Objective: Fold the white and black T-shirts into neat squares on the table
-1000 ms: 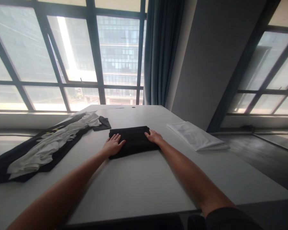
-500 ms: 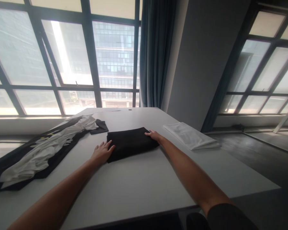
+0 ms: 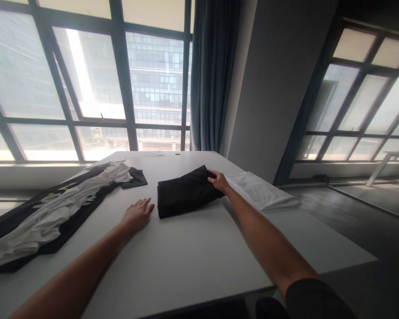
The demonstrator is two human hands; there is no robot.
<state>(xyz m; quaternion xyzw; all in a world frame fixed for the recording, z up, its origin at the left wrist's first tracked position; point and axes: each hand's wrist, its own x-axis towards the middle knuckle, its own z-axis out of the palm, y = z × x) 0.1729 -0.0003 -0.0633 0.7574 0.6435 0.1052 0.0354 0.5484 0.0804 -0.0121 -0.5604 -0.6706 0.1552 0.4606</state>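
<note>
Cloth [image 3: 186, 192], black and folded, lies at the frame's centre, its long axis going left to right, the right hand [image 3: 218, 180] gripping its right end, the left hand [image 3: 137, 214], unclosed and empty, near its left end.

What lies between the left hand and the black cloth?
In the head view, only a narrow strip of bare white table shows between the left hand and the black cloth.

Both arms [image 3: 86, 262] outstretched here, left hand [image 3: 137, 213] palm down, fingers [image 3: 142, 202] parted; right of it, the right hand [image 3: 219, 180] curls in a grip!
</note>
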